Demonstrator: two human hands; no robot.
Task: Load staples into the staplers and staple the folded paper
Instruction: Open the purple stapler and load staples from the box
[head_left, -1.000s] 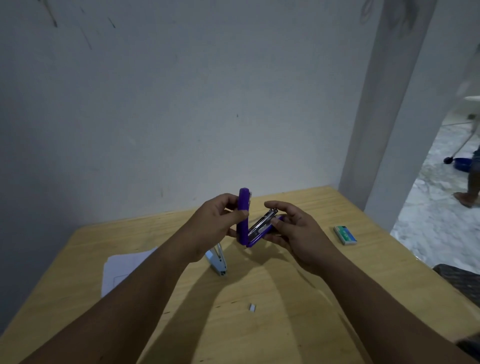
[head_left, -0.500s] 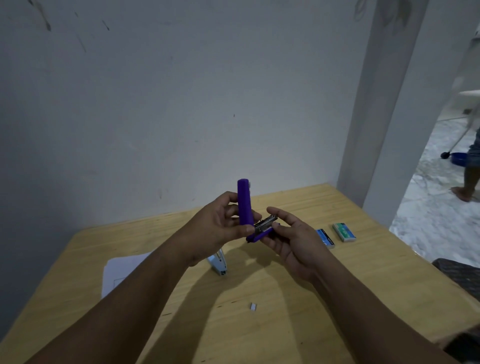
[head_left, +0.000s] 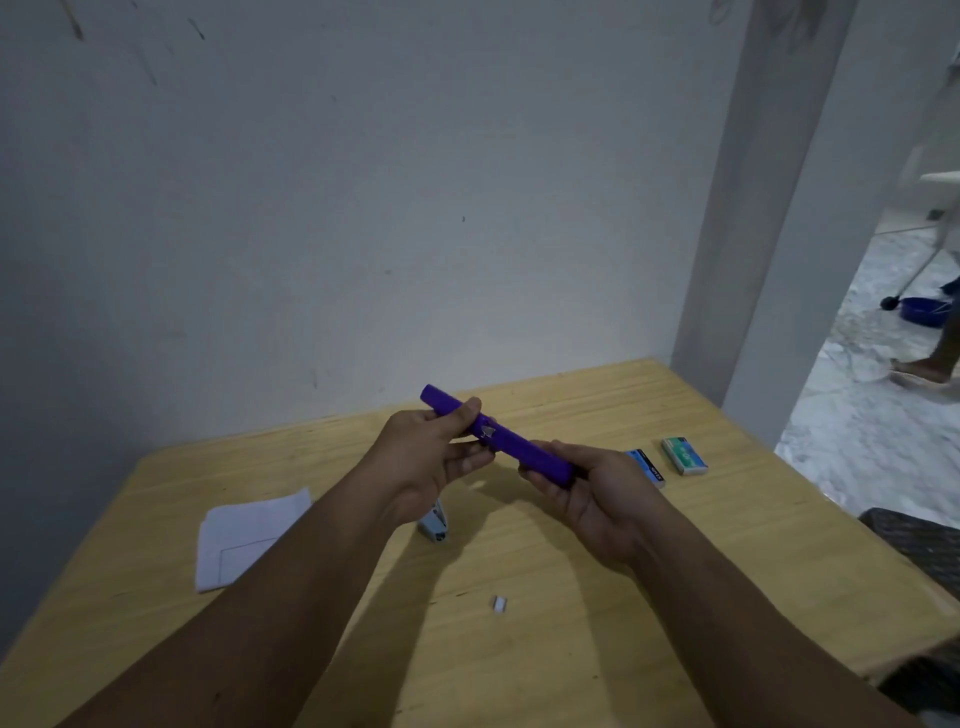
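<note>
wooden table (head_left: 571, 649), frame centre: left hand (head_left: 421, 467), right hand (head_left: 597, 493) both gripping purple stapler (head_left: 511, 447), splayed flat. light, rigid, hinged; hold ends.

Two staplers: one purple stapler (head_left: 498, 439), swung fully open into a long bar, at the centre of the frame, and one pale blue stapler (head_left: 434, 526) just below it, partly hidden behind a wrist. Two staple boxes at centre right: a blue box (head_left: 647, 467) and a green box (head_left: 683, 456), side by side. One folded paper (head_left: 249, 535) at lower left. One small loose strip of staples (head_left: 499, 605) at lower centre. Two hands: left hand (head_left: 421, 457), right hand (head_left: 597, 493). One wooden worktop (head_left: 649, 597).
</note>
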